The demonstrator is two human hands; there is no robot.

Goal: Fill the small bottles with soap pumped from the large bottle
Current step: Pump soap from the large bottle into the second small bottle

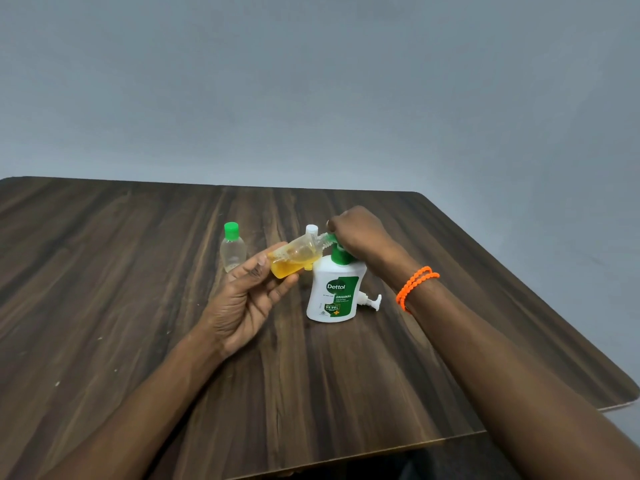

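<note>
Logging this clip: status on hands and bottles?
Left hand holds tilted small bottle, part-filled, at the pump. Right hand on large bottle pump head. Capped bottle stands apart, nothing blocking.

Orange soap; green cap; orange bracelet.

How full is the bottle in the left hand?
Roughly half: orange soap pools in the tilted bottle held by the left hand.

A single head-worn view looks forward and down from above the near edge of the surface. It sits close: both forearms enter from the bottom corners. The wide lens takes in almost the whole top, and a plain wall fills the upper third.
</note>
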